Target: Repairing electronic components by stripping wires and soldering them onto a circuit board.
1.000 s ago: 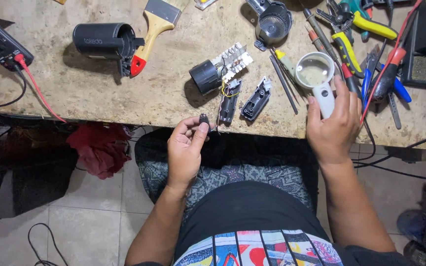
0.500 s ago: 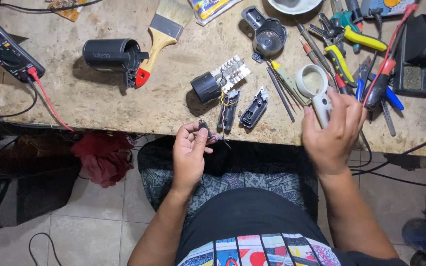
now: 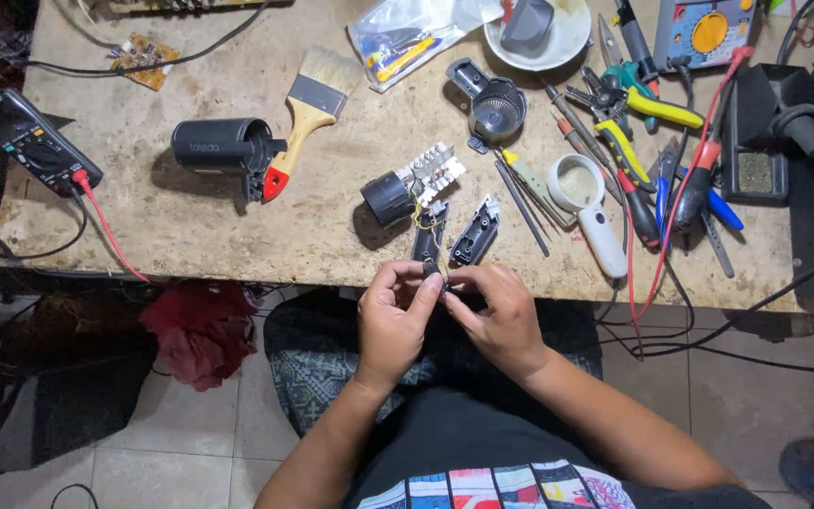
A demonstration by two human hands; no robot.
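Observation:
My left hand (image 3: 394, 320) and my right hand (image 3: 494, 319) meet just below the workbench edge, fingertips pinched together on a small black part (image 3: 435, 273). Thin wires run from it up to a black motor with a white ribbed block (image 3: 405, 188) on the bench. Two black oblong shell pieces (image 3: 475, 232) lie on the bench just above my hands. A white-handled magnifier (image 3: 588, 211) rests on the bench to the right, away from my right hand.
On the stone workbench (image 3: 190, 226) lie a black cylinder (image 3: 220, 146), a paintbrush (image 3: 305, 115), a multimeter with a red lead (image 3: 32, 141), a round black fan housing (image 3: 496, 102), pliers and screwdrivers (image 3: 633, 141), and a soldering stand (image 3: 756, 132). Red cloth (image 3: 198, 330) lies underneath.
My right hand let go of the magnifier, which now lies on the bench, and moved left to join my left hand on the small black part.

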